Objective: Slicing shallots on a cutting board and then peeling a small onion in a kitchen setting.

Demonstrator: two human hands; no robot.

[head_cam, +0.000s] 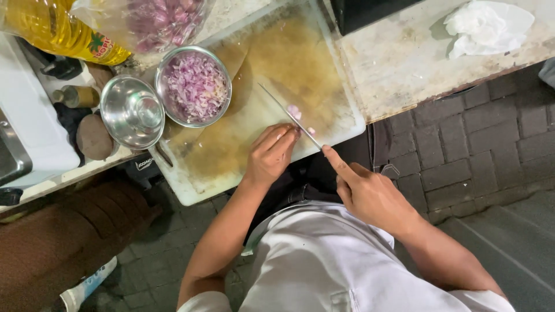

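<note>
My right hand (361,188) grips a thin-bladed knife (288,113), index finger stretched along its spine, the blade angled over a stained white cutting board (231,153). My left hand (270,155) rests flat on the board, fingertips beside the blade and close to a few small pieces of pink shallot (296,111). A steel bowl (195,86) filled with chopped shallot stands at the board's far left corner.
An empty steel bowl (132,111) sits left of the full one. A bottle of yellow oil (55,29) and a bag of whole shallots (159,20) lie at the back. A crumpled white cloth (484,26) rests on the worn counter. Brick paving lies below.
</note>
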